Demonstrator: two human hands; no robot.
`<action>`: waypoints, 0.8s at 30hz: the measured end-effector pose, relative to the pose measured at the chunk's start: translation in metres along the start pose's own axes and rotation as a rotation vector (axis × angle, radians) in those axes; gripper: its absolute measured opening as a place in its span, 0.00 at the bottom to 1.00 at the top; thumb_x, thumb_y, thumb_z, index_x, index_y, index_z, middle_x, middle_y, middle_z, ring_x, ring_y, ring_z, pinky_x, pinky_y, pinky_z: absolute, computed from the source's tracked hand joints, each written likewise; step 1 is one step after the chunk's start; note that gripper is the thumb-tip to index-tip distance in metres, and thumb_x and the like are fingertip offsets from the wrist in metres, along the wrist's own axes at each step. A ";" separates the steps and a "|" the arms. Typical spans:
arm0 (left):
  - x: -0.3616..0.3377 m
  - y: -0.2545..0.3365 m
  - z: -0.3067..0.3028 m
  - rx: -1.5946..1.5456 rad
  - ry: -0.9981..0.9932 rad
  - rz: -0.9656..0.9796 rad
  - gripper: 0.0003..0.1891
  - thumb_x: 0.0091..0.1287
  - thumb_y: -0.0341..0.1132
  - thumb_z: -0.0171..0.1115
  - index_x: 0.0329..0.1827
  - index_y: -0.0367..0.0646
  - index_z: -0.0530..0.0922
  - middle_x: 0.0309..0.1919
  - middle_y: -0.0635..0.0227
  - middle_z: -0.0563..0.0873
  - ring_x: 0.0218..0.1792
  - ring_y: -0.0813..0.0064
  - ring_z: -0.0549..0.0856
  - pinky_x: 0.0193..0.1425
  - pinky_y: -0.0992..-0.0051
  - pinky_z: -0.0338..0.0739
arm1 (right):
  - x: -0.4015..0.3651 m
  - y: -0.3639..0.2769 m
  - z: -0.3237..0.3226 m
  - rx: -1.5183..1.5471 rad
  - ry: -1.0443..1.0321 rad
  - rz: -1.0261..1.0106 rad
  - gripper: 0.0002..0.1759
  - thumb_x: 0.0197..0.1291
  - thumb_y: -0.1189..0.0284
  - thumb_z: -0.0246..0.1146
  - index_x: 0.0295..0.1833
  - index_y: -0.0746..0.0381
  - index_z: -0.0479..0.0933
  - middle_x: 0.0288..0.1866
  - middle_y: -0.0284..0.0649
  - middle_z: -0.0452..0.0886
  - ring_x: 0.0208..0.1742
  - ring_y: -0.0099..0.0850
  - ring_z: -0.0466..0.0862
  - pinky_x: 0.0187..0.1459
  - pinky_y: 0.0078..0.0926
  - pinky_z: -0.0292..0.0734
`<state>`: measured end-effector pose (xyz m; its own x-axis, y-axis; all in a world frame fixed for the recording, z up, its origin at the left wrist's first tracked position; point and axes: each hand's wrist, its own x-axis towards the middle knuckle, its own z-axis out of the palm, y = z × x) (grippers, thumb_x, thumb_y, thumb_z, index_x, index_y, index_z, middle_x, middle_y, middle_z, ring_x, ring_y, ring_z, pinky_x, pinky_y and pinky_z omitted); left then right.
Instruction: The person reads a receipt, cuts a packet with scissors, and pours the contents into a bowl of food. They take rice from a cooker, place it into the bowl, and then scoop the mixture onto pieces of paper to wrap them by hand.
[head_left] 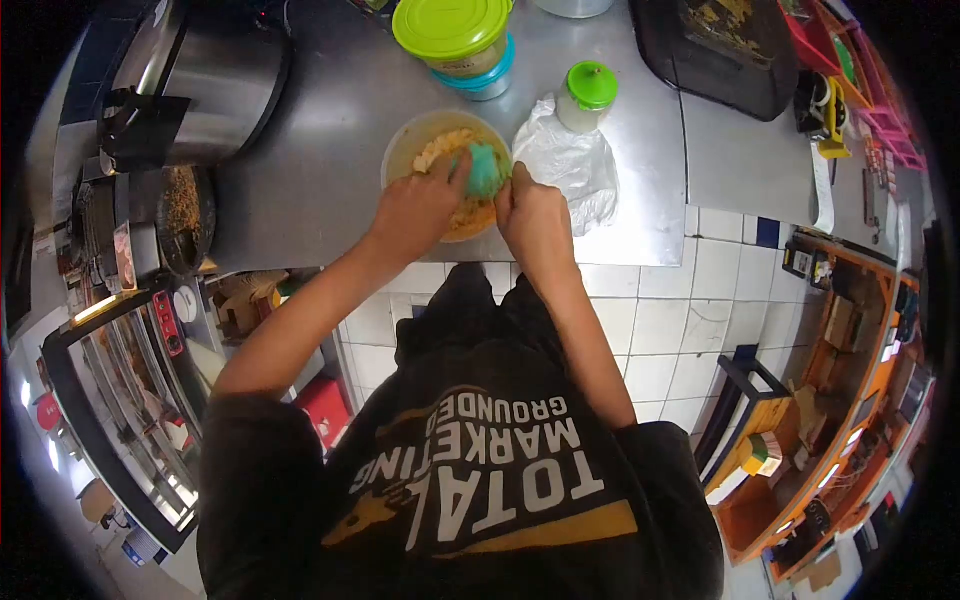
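A whitish round bowl [394,150] stands near the front edge of the steel table, with a crumbly yellow-orange food mixture [472,218] in it. My left hand [418,208] reaches over the bowl's near left side, fingers bent down against a teal, cup-like piece [484,168] inside. Its exact kind I cannot tell. At the bowl's right rim, my right hand [538,218] is closed, thumb and fingers pinching the edge. Right of the bowl lies a crumpled white plastic bag [570,170], and a green-lidded jar [592,88] stands on its far part.
Behind the bowl are stacked tubs with a lime-green lid [450,22] and a blue lid. A large metal pot [215,85] stands at the left, near a pan of browned bits [182,215]. A dark tray [715,50] sits far right; orange shelving [850,390] stands lower right.
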<state>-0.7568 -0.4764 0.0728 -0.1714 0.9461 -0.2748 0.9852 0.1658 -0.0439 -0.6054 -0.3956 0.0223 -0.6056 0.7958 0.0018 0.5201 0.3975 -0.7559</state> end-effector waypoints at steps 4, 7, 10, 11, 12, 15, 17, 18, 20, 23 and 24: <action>-0.011 -0.030 -0.052 -0.049 -0.188 0.294 0.33 0.60 0.25 0.62 0.72 0.48 0.71 0.47 0.54 0.85 0.40 0.49 0.88 0.47 0.56 0.83 | 0.003 -0.002 0.000 -0.020 0.044 0.010 0.10 0.66 0.72 0.59 0.42 0.70 0.75 0.22 0.61 0.80 0.27 0.60 0.84 0.30 0.54 0.80; 0.004 -0.048 -0.063 -0.004 -0.491 0.252 0.31 0.62 0.25 0.61 0.72 0.45 0.71 0.48 0.53 0.85 0.41 0.49 0.88 0.48 0.56 0.83 | -0.003 0.001 0.002 -0.042 0.051 0.032 0.09 0.66 0.72 0.59 0.42 0.69 0.75 0.22 0.60 0.80 0.28 0.60 0.84 0.31 0.54 0.80; 0.020 -0.042 -0.022 0.065 -0.226 0.302 0.27 0.58 0.26 0.64 0.65 0.38 0.76 0.42 0.56 0.87 0.39 0.56 0.90 0.42 0.61 0.86 | 0.002 -0.005 0.003 -0.047 0.043 0.004 0.08 0.65 0.73 0.59 0.42 0.68 0.75 0.22 0.60 0.80 0.28 0.60 0.84 0.31 0.55 0.80; 0.018 -0.037 -0.024 0.068 -0.226 0.300 0.27 0.58 0.26 0.64 0.65 0.38 0.76 0.42 0.56 0.87 0.39 0.56 0.90 0.42 0.61 0.86 | 0.002 -0.005 -0.001 -0.046 0.025 0.000 0.08 0.65 0.73 0.60 0.41 0.68 0.75 0.22 0.60 0.80 0.28 0.60 0.84 0.30 0.55 0.80; 0.012 -0.029 -0.026 0.078 -0.077 0.197 0.26 0.59 0.26 0.62 0.64 0.38 0.76 0.42 0.55 0.87 0.38 0.56 0.90 0.41 0.62 0.86 | 0.001 -0.004 -0.004 -0.049 0.008 0.002 0.07 0.65 0.73 0.60 0.41 0.68 0.74 0.22 0.60 0.80 0.28 0.60 0.84 0.30 0.55 0.80; 0.000 -0.015 -0.019 0.128 0.062 -0.027 0.25 0.61 0.26 0.60 0.64 0.36 0.76 0.41 0.53 0.88 0.36 0.57 0.91 0.39 0.63 0.87 | -0.001 -0.002 0.000 -0.028 0.038 0.015 0.07 0.65 0.73 0.60 0.40 0.68 0.74 0.22 0.59 0.80 0.28 0.60 0.84 0.30 0.55 0.80; -0.006 -0.014 -0.007 0.175 0.059 -0.178 0.25 0.61 0.26 0.59 0.64 0.35 0.75 0.41 0.51 0.88 0.36 0.57 0.91 0.38 0.62 0.87 | -0.002 -0.003 0.003 -0.009 0.038 0.040 0.08 0.65 0.73 0.60 0.40 0.68 0.74 0.23 0.60 0.80 0.28 0.60 0.84 0.30 0.55 0.80; -0.006 -0.014 -0.004 0.115 0.001 -0.154 0.24 0.61 0.27 0.60 0.63 0.35 0.77 0.40 0.50 0.88 0.37 0.56 0.91 0.40 0.60 0.87 | -0.001 -0.004 0.004 0.013 0.040 0.060 0.08 0.65 0.73 0.60 0.40 0.68 0.74 0.23 0.60 0.80 0.28 0.61 0.84 0.30 0.55 0.80; -0.008 -0.019 -0.011 0.049 -0.055 -0.132 0.22 0.61 0.27 0.61 0.61 0.34 0.78 0.39 0.49 0.88 0.37 0.54 0.91 0.42 0.58 0.87 | 0.000 -0.002 0.001 0.020 0.060 0.040 0.08 0.65 0.73 0.60 0.40 0.68 0.75 0.23 0.61 0.80 0.28 0.61 0.84 0.31 0.55 0.80; -0.007 -0.035 -0.035 -0.302 -0.019 0.097 0.19 0.60 0.29 0.62 0.55 0.33 0.81 0.36 0.47 0.88 0.38 0.51 0.90 0.46 0.54 0.85 | 0.003 -0.005 -0.006 0.062 0.060 0.033 0.07 0.65 0.75 0.60 0.40 0.69 0.77 0.24 0.63 0.79 0.29 0.61 0.83 0.31 0.54 0.79; 0.005 -0.032 -0.032 -0.246 -0.290 0.031 0.21 0.61 0.29 0.61 0.59 0.35 0.79 0.44 0.48 0.86 0.42 0.46 0.88 0.50 0.54 0.84 | 0.001 -0.006 -0.009 0.083 0.039 0.045 0.07 0.64 0.76 0.60 0.41 0.70 0.79 0.24 0.64 0.77 0.29 0.61 0.82 0.31 0.52 0.77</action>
<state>-0.7889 -0.4684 0.1040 -0.0989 0.8397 -0.5340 0.9535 0.2334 0.1904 -0.6038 -0.3927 0.0326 -0.5578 0.8299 -0.0086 0.4932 0.3231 -0.8076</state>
